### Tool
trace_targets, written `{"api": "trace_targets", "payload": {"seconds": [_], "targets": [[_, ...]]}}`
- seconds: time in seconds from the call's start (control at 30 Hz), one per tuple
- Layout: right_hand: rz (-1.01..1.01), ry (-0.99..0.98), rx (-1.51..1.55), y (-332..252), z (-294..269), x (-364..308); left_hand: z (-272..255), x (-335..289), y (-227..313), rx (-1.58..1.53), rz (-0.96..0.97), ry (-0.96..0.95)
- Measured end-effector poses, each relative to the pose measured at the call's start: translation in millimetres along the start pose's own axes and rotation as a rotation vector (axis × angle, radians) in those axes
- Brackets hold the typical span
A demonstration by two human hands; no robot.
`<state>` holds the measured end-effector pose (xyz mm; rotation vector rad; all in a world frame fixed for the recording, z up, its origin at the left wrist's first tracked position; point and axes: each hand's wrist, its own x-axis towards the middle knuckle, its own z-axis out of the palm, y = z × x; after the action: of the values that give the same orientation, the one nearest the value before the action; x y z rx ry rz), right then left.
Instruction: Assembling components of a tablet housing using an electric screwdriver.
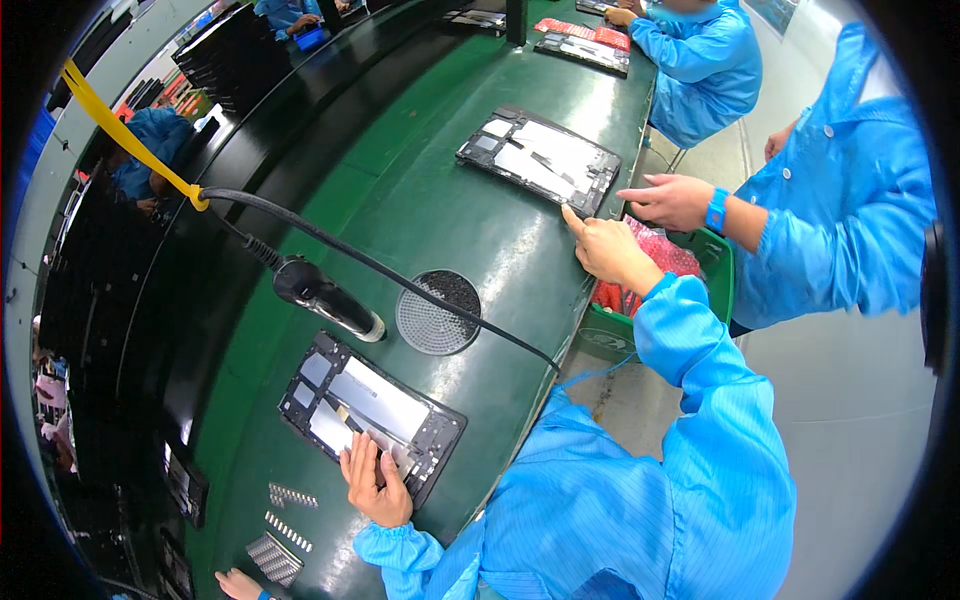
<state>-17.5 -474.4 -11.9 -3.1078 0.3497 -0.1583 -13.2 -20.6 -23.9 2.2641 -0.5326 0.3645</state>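
My left hand (pixel 378 482) lies on an opened tablet (pixel 374 412), fingers stretched over its lower edge near the silver battery plates and a dark ribbon cable. Nothing is gripped in it. Out to the right, my right hand (pixel 606 250) reaches with its index finger extended to the near corner of a second opened tablet (pixel 545 160); its other fingers are partly curled, and whether the fingertip touches is hard to tell. Close beside it is a co-worker's hand (pixel 672 202) with a blue wristband.
A black electric screwdriver (pixel 325 298) hangs on a cord by a round dish of screws (pixel 438 312). Strips of small parts (pixel 275 556) lie lower left, near another person's hand (pixel 240 584). Below the table edge stands a green bin (pixel 716 272) with red packaging. Further tablets (pixel 585 52) lie beyond.
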Motion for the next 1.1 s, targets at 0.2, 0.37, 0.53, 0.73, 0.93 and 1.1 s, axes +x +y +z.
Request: {"api": "trace_targets", "payload": {"seconds": [0.2, 0.37, 0.53, 0.73, 0.93, 1.1], "targets": [[0.057, -0.024, 0.032, -14.4, 5.4, 5.8, 0.2, 1.5, -0.5, -0.003, -0.012, -0.005], [0.116, 0.032, 0.040, -20.2, 6.5, 7.7, 1.2, 4.5, -0.2, 0.008, -0.004, -0.020], [0.170, 0.050, 0.028, -26.1, 15.4, 12.9, -4.4, -1.2, -4.0, 0.015, 0.032, -0.011], [0.329, 0.015, 0.288, -9.2, 11.0, 15.7, -3.8, -4.3, -7.8, 0.026, 0.052, -0.010], [0.399, 0.033, 0.385, 4.2, -17.9, 15.8, -3.3, -2.5, -1.9, 0.008, 0.032, 0.007], [0.389, 0.499, 0.427, 78.3, -71.5, 54.1, -2.7, -2.4, 1.4, 0.019, 0.025, 0.001]]}}
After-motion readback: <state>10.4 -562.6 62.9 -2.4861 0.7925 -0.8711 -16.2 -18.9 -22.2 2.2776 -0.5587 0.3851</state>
